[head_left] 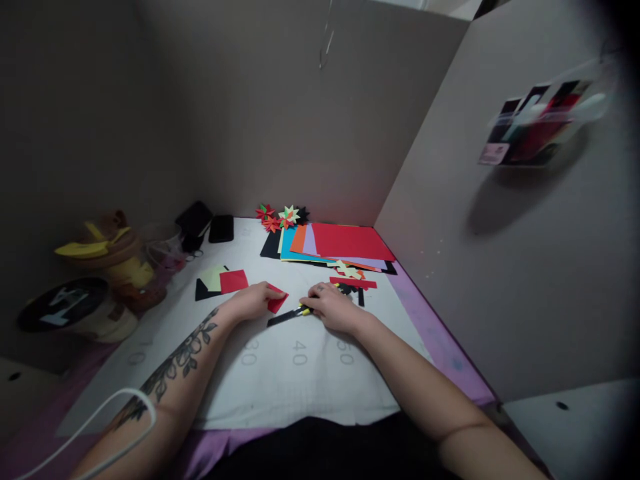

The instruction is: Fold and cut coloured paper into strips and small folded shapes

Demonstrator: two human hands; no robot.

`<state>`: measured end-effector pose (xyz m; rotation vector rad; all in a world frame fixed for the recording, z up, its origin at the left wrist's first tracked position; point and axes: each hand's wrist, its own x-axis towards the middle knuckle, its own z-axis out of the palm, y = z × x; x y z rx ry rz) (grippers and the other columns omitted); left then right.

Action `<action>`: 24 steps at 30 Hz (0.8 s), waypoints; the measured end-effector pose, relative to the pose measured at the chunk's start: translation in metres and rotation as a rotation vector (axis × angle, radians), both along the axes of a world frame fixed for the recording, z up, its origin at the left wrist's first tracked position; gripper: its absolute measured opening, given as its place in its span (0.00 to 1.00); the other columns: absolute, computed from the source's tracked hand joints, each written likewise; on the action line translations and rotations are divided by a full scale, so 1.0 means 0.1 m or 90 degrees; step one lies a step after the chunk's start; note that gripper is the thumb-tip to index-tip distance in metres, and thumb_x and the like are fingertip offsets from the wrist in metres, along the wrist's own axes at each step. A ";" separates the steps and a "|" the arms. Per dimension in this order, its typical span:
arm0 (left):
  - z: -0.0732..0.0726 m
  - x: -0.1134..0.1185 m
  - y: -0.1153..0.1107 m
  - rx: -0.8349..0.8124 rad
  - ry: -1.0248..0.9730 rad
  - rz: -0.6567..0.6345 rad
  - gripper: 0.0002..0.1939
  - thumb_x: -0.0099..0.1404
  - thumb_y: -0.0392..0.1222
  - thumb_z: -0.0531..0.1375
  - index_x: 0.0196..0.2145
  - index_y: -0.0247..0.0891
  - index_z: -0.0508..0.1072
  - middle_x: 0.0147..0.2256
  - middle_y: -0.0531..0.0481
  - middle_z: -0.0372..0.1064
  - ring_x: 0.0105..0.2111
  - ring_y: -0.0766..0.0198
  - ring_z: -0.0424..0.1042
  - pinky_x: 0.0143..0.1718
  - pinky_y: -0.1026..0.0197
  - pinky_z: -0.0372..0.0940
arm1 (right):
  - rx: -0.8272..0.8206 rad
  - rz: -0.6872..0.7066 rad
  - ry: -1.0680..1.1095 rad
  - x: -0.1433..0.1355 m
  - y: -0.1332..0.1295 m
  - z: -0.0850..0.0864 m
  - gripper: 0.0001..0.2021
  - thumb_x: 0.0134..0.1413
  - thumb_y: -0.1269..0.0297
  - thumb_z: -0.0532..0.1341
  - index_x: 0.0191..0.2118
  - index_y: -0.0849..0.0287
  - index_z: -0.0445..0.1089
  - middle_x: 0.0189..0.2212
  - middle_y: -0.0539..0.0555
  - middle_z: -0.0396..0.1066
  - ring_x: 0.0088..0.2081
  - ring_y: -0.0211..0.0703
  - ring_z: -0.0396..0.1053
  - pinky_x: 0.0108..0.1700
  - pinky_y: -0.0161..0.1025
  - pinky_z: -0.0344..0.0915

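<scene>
Grey walls (300,133) rise behind a white mat (300,390) where the left hand (253,300) pinches a red paper piece (278,305); just beside it, the right hand (331,307) grasps what looks like a black-and-yellow cutter (306,311). Best practice: paper flat, left hand clear of the cutter.

Count one bare left hand (254,300), one bare right hand (331,305), two small squarish red paper pieces (276,305), one black-and-yellow handheld tool (306,311), one narrow red paper strip (363,284), at least five large coloured paper sheets (355,241), at least four spiky folded-paper stars (289,215), one looping white cable (134,391).
</scene>
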<state>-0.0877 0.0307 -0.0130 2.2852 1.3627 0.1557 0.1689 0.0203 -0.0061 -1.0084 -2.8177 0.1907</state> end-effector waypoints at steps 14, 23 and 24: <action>0.15 0.09 -0.16 0.077 0.132 0.331 0.25 0.55 0.54 0.59 0.47 0.38 0.66 0.42 0.40 0.71 0.42 0.52 0.70 0.36 0.60 0.62 | -0.012 -0.404 -0.064 0.57 0.40 -0.11 0.21 0.54 0.73 0.54 0.54 0.57 0.64 0.47 0.63 0.65 0.49 0.55 0.60 0.46 0.47 0.57; 0.07 0.03 -0.05 0.025 0.098 0.327 0.14 0.57 0.50 0.55 0.34 0.40 0.72 0.35 0.44 0.74 0.37 0.54 0.72 0.29 0.62 0.59 | -0.003 -0.086 0.143 -0.12 0.02 -0.13 0.19 0.55 0.69 0.56 0.54 0.58 0.63 0.51 0.59 0.63 0.54 0.47 0.56 0.56 0.47 0.52; 0.06 0.03 -0.05 0.031 0.098 0.324 0.13 0.58 0.49 0.54 0.33 0.40 0.73 0.34 0.44 0.74 0.36 0.55 0.72 0.30 0.61 0.59 | -0.015 -0.051 0.150 -0.20 -0.02 -0.14 0.20 0.55 0.68 0.57 0.55 0.58 0.63 0.51 0.59 0.63 0.54 0.47 0.56 0.56 0.47 0.52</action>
